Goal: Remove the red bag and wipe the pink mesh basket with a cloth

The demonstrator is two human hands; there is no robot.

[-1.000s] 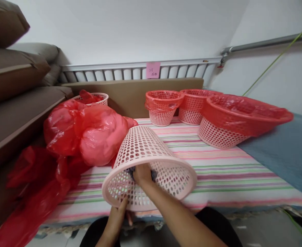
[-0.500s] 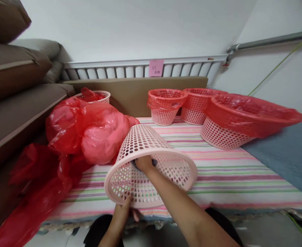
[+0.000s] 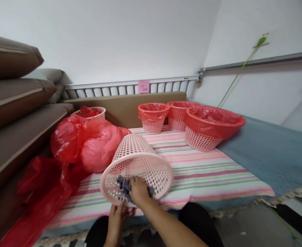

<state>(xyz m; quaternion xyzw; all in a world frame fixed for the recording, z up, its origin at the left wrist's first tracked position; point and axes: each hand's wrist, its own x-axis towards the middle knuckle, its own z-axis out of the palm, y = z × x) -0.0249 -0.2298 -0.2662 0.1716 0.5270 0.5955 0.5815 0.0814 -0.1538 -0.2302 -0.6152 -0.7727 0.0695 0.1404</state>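
Observation:
A pale pink perforated plastic wastebasket [image 3: 137, 156] lies on its side, its mouth facing me. My left hand [image 3: 117, 213] grips the lower rim, thumb on the rim and fingers underneath. Inside the mouth, my right hand [image 3: 138, 190] is closed over a dark grey-blue cloth [image 3: 125, 187] and presses it against the lower inner wall. Parts of the cloth stick out on both sides of that hand. Just left of the wastebasket rests a heap of stuffed red plastic bags [image 3: 99, 144].
Wastebaskets lined with red bags [image 3: 153, 118] stand at the back right, the largest [image 3: 205, 133] nearest. Another wastebasket [image 3: 99, 113] holding red plastic is behind the heap. Brown cushions [image 3: 9, 103] are stacked at the left. A striped cloth [image 3: 207, 171] covers the surface.
My right hand and the cloth have come from deeper inside the wastebasket to near its lower rim. My left hand still holds the rim. The view has shifted right and upward.

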